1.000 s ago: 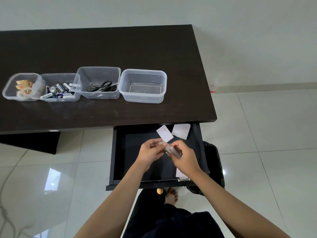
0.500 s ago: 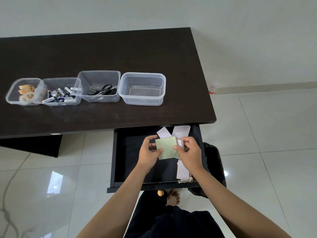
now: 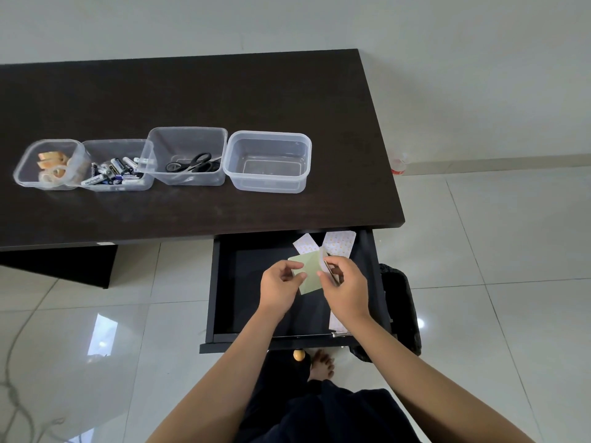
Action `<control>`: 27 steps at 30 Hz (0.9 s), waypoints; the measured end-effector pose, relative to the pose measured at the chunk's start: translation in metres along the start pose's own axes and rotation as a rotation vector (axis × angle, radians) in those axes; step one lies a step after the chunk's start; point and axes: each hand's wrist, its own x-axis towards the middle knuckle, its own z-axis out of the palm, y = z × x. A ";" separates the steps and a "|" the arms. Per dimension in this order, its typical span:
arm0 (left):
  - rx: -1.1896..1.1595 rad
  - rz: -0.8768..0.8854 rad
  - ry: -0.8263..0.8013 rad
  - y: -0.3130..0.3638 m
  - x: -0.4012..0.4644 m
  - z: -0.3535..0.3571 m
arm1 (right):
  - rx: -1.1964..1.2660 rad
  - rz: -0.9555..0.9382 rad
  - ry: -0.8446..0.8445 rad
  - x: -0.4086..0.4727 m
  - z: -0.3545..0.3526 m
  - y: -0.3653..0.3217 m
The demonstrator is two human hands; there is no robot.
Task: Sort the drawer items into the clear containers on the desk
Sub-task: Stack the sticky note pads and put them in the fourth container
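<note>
Pale green paper card sat between the two hands above the open black drawer, its left edge pinched by the left hand with thumb and curled fingers. Its right edge met the right hand, whose fingers curled round a thin stack of small cards held on edge just beside the green one; how many were in that stack could not be told.

Far of the hands, two white patterned paper cards lay flat at the back right of the drawer, partly under the desk edge. A third white patterned piece showed near the drawer's front right, mostly hidden by the right forearm.

On the dark brown desk four clear plastic containers stood in a row, touching or overlapping. From the left: a round tub with tape rolls, a tub with many batteries, a tub with black-handled scissors, and an empty rectangular tub at the right end, nearest the drawer.

A black bag stood on the tiled floor right of the drawer.
</note>
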 end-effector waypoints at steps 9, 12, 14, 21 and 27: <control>-0.308 -0.134 -0.056 0.002 -0.008 0.003 | 0.074 -0.021 -0.165 0.000 -0.002 -0.007; -0.393 -0.167 -0.097 0.003 -0.010 0.001 | 0.114 0.078 -0.139 0.008 -0.008 -0.005; -0.420 -0.175 -0.132 0.005 -0.011 0.002 | 0.098 0.089 -0.127 0.011 -0.010 -0.004; -0.432 -0.190 -0.066 0.008 -0.012 0.008 | -0.058 0.097 0.026 0.004 -0.009 -0.005; -0.577 -0.225 0.023 0.018 -0.012 0.007 | 0.327 0.542 0.104 -0.003 -0.008 -0.011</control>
